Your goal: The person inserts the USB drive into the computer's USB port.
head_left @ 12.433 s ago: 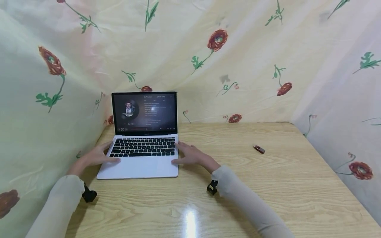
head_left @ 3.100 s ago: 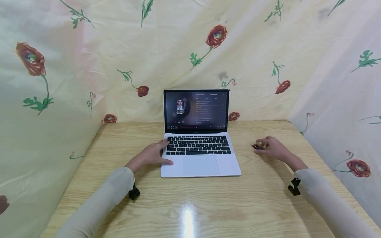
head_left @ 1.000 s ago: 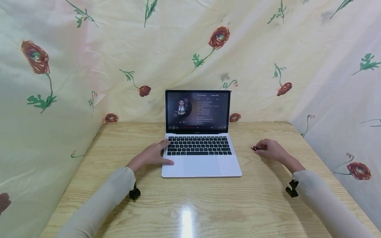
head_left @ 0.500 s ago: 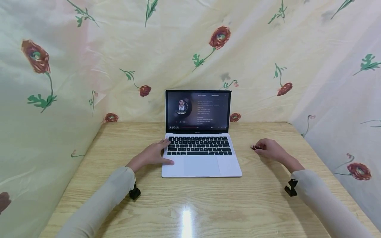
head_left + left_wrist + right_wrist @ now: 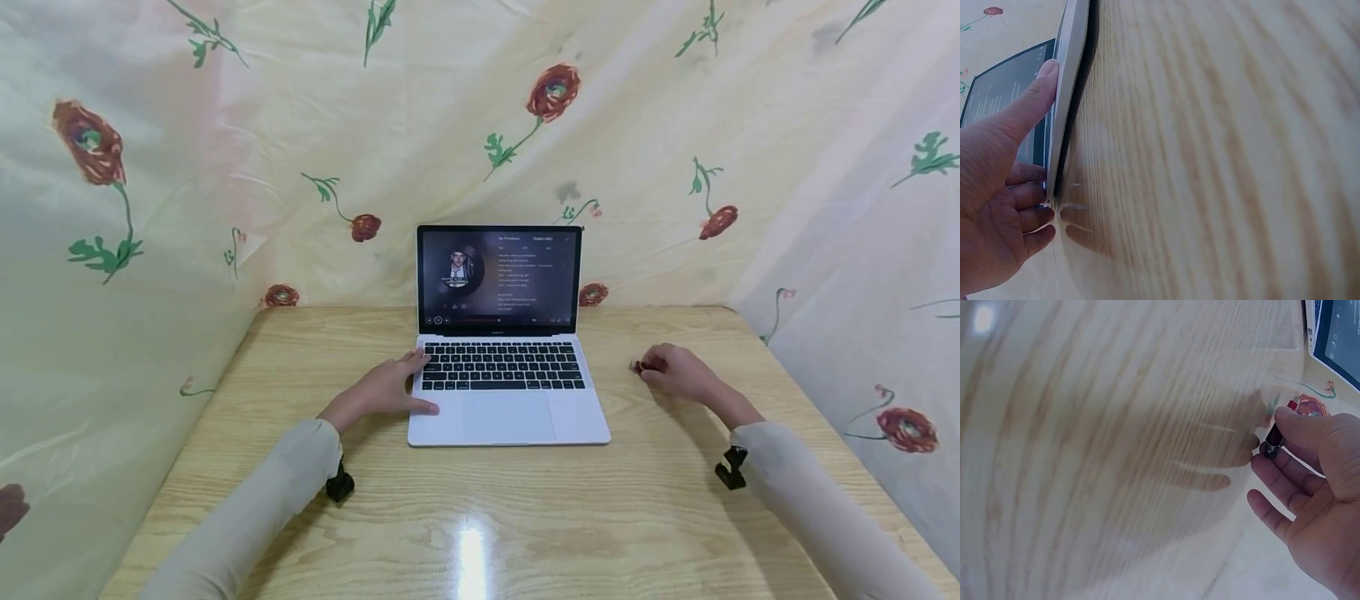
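A silver laptop [image 5: 507, 417] stands with its lid up near the middle of the table, its screen lit with a music player. At its left edge rests my left hand [image 5: 378, 387], thumb on the palm rest and a fingertip by the keyboard's left keys. In the left wrist view, the other fingers of the left hand [image 5: 997, 187] lie lightly bent along the laptop's side. To the right of the laptop, my right hand [image 5: 686, 375] pinches a small dark red USB flash drive [image 5: 1276, 434] between thumb and fingers, close over the table. One red end sticks out past the thumb.
The light wood table [image 5: 465, 492] carries a bright light reflection near its front. A cloth with printed flowers [image 5: 645, 142] hangs close behind the table and along both sides. A black camera mount [image 5: 340, 483] is strapped below the left wrist, another below the right.
The laptop has slid from the left to the middle. My right hand has left it and taken hold of the USB flash drive, shifting very slightly in the last second; my left hand stays put.
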